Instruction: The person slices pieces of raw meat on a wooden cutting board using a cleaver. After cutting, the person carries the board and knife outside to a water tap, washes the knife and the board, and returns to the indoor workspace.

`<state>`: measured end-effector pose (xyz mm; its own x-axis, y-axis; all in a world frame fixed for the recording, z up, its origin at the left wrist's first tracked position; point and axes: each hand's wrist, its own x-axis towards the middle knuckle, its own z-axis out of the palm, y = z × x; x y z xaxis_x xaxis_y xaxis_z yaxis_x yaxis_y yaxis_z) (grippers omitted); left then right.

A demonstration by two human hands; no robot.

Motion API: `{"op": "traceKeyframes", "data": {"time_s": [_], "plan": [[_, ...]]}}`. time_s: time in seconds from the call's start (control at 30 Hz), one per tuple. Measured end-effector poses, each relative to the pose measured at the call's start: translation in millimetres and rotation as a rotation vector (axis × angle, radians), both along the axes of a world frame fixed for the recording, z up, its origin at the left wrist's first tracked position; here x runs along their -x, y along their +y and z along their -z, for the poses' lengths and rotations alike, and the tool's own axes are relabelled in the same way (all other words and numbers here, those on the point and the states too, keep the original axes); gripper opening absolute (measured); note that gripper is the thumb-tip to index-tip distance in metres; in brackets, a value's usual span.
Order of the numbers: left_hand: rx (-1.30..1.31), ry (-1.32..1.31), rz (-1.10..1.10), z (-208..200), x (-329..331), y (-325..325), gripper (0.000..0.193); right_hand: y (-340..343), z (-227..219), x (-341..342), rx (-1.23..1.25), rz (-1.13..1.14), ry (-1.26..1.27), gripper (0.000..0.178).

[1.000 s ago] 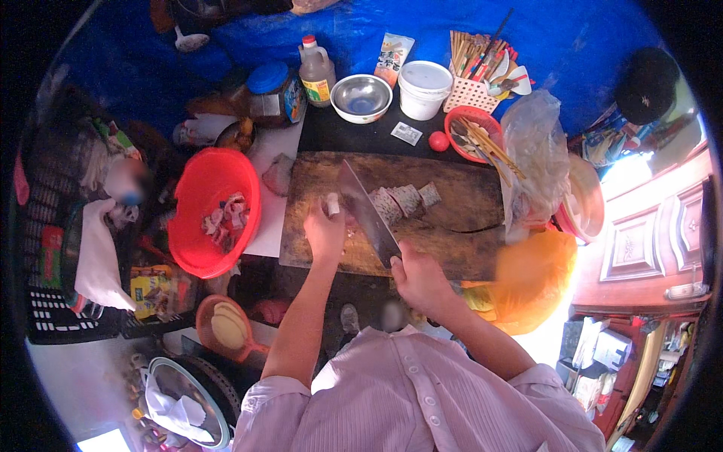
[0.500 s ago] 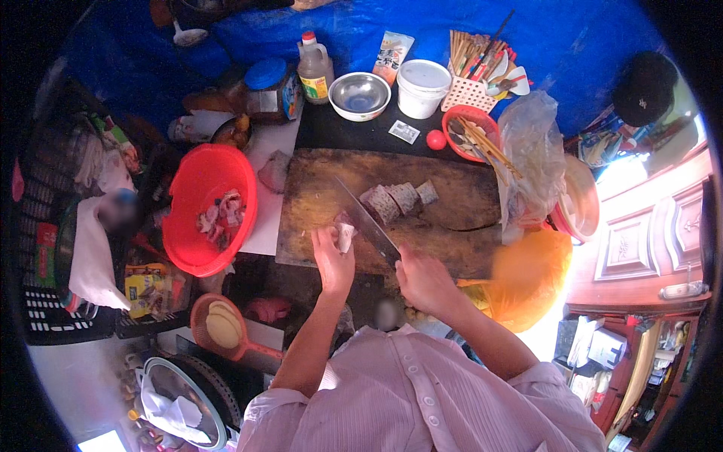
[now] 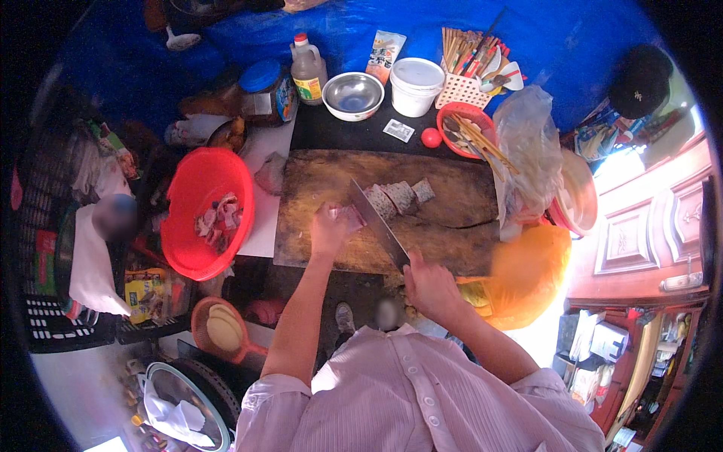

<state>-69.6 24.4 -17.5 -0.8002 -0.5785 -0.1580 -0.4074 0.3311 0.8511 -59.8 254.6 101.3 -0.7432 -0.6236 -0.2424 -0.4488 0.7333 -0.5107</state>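
Note:
A worn wooden cutting board (image 3: 444,252) lies before me. My right hand (image 3: 429,285) is closed round the handle of a cleaver (image 3: 382,227), whose long blade slants up and left across the board. Against the blade's right side lie cut chunks of a fish (image 3: 398,197) with speckled grey skin, the narrow end pointing to the far right. Left of the blade, my left hand (image 3: 329,232) grips a pinkish piece of fish (image 3: 351,218); its fingers are slightly blurred. A red plastic basin (image 3: 179,226) at the left holds several raw pieces with pink flesh.
Behind the board stand a steel bowl (image 3: 352,96), a white tub (image 3: 416,87), a bottle (image 3: 308,71) and a utensil basket (image 3: 461,92). A small red basket (image 3: 449,113) holds chopsticks beside a clear plastic bag (image 3: 532,143). An orange bag (image 3: 531,275) hangs at the right edge.
The cleaver has shifted slightly right and now stands against the speckled chunks. My left hand has moved up the board with the fish piece. The view has shifted slightly.

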Motion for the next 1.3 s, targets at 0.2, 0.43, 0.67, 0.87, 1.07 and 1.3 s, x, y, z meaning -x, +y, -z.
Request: {"op": "traceKeyframes", "data": {"time_s": [0.2,0.43,0.67,0.87,1.07,1.3], "plan": [[0.453,0.187,-0.053,-39.1,1.3,6.4,0.016,-6.6,6.2,1.6,0.061,0.023,0.022,0.022],[0.653,0.367,0.005,-25.9,-36.2,26.3,0.008,-7.5,12.7,0.8,0.139,0.039,-0.017,0.022],[0.284,0.285,-0.038,-28.3,-44.2,38.3,0.018,-8.6,6.1,1.5,0.133,0.039,-0.034,0.021],[0.334,0.421,-0.146,-33.5,-33.1,28.6,0.033,-38.5,-6.6,12.6,0.225,0.012,0.088,0.022],[0.362,0.422,0.055,-35.9,-28.2,12.2,0.038,-61.9,-22.4,19.2,0.047,-0.008,0.033,0.025],[0.319,0.443,0.072,-23.3,-28.0,8.8,0.039,-67.4,-19.5,22.3,0.047,-0.046,0.017,0.028]]}}
